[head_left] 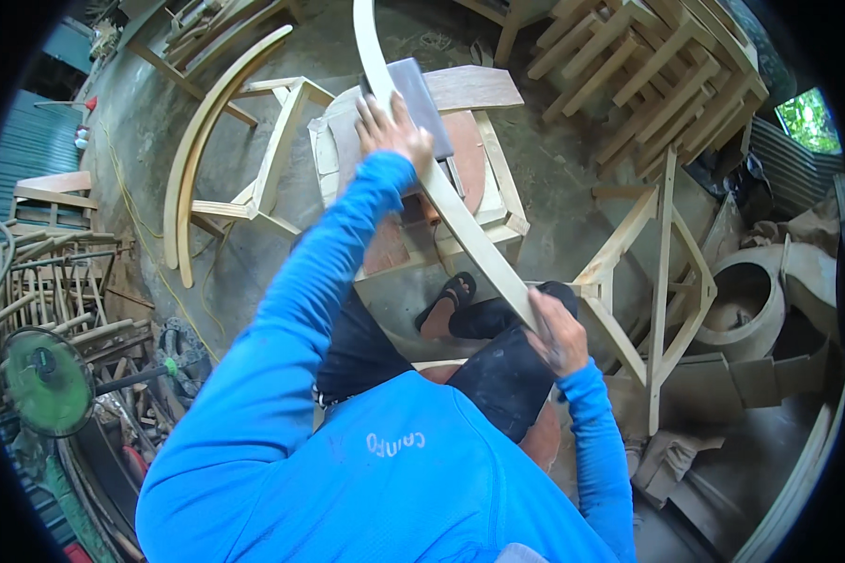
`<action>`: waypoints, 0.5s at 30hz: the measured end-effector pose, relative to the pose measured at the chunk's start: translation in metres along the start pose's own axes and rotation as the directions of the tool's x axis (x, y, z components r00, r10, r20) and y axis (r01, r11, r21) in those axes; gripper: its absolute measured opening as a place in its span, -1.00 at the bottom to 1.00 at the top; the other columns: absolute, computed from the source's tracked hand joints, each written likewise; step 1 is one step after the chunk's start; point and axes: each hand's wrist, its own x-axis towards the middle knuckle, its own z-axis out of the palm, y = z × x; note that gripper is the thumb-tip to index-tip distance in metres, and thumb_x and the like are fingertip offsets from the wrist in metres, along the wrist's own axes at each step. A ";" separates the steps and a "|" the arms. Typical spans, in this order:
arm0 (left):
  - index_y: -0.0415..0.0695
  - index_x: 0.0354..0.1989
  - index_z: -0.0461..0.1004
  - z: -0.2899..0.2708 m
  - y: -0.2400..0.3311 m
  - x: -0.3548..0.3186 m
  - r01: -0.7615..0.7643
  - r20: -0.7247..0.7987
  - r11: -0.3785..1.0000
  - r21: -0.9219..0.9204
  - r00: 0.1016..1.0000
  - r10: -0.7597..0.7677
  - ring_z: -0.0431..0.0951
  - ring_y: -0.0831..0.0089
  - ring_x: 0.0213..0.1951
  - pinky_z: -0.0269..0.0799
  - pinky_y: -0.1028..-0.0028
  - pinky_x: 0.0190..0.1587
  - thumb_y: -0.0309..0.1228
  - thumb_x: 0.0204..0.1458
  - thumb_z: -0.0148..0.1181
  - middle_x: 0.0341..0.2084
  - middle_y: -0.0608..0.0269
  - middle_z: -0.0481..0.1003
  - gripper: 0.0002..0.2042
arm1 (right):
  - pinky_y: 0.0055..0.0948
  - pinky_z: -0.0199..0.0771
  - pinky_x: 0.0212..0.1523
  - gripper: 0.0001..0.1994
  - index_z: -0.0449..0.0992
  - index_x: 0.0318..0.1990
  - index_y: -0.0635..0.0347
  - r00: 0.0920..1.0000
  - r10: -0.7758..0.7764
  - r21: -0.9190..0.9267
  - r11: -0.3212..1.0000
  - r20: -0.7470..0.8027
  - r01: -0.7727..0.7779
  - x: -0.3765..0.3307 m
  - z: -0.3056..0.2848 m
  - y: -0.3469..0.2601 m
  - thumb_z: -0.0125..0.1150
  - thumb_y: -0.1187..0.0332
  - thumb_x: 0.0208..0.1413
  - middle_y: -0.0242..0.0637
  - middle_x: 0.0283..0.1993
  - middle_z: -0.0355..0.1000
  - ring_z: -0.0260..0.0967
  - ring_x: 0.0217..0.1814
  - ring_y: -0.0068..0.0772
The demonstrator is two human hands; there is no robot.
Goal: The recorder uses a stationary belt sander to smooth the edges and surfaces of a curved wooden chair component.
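Note:
A long, curved, pale wooden strip (474,239) runs from the far edge of view to my right knee. My left hand (392,129) holds its far part from above, fingers spread over the wood. Beneath that hand, the strip lies across a flat grey belt-like surface (424,101) of what looks like an upturned sander; its body is largely hidden. Near my right knee, my right hand (559,333) is closed around the strip's near end. The sander rests on a low wooden stand (498,230), between the strip and the floor, with an orange part showing below.
Two more curved strips (186,169) lean on a wooden frame (277,155) at left. Another angled frame (667,281) stands at right, before a round grey drum (737,300). Stacked timber frames (648,70) rise far right. A green fan (47,380) and a yellow cord (150,225) are left.

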 end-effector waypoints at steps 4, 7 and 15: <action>-0.22 0.54 -0.12 -0.022 0.043 -0.125 -0.036 0.094 0.997 -0.069 0.995 0.042 -0.29 -0.33 0.52 -0.35 -0.12 0.51 0.00 0.06 0.14 0.46 -0.48 -0.16 -0.06 | -0.26 0.55 0.14 -0.33 0.49 0.23 0.20 0.985 0.155 0.142 0.976 0.080 -0.166 -0.132 -0.025 0.013 0.44 0.51 -0.18 0.00 0.12 0.53 0.55 0.11 0.00; -0.20 0.54 -0.14 -0.038 0.047 -0.155 -0.035 0.167 0.992 -0.122 0.984 0.055 -0.31 -0.28 0.53 -0.37 -0.16 0.50 0.03 -0.01 0.23 0.48 -0.42 -0.20 0.02 | -0.25 0.55 0.14 -0.37 0.52 0.19 0.24 0.962 0.247 0.220 0.938 0.117 -0.267 -0.197 -0.048 0.000 0.42 0.50 -0.19 0.02 0.10 0.55 0.56 0.11 0.02; -0.10 0.53 0.01 -0.026 0.025 -0.069 -0.031 0.128 0.999 -0.018 0.991 0.033 -0.32 -0.10 0.56 -0.38 -0.17 0.51 -0.10 0.07 0.03 0.54 -0.10 -0.13 -0.19 | -0.19 0.52 0.12 -0.42 0.56 0.12 0.27 0.881 0.436 0.167 0.869 0.185 -0.465 -0.322 -0.090 0.002 0.36 0.47 -0.21 0.03 0.06 0.57 0.56 0.05 0.07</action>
